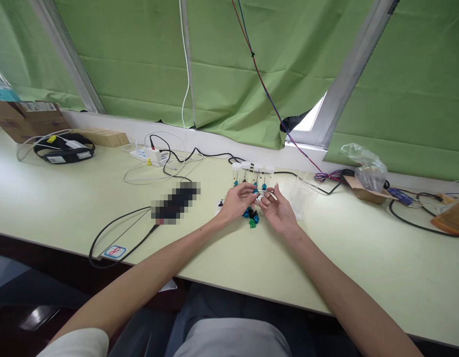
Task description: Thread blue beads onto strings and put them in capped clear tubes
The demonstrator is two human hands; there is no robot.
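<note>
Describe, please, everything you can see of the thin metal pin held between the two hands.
The thin metal pin is a slim, silvery, straight rod, lying nearly level above the pale green table. The left hand pinches its left end and the right hand holds its right part between fingertips. Small blue, black and green beads lie just beneath. Finer detail is too small to tell.

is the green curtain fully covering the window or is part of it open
Partly open. The green curtain hangs across most of the window, but its lower edge is lifted at the right, leaving a bright gap beside the frame.
</note>
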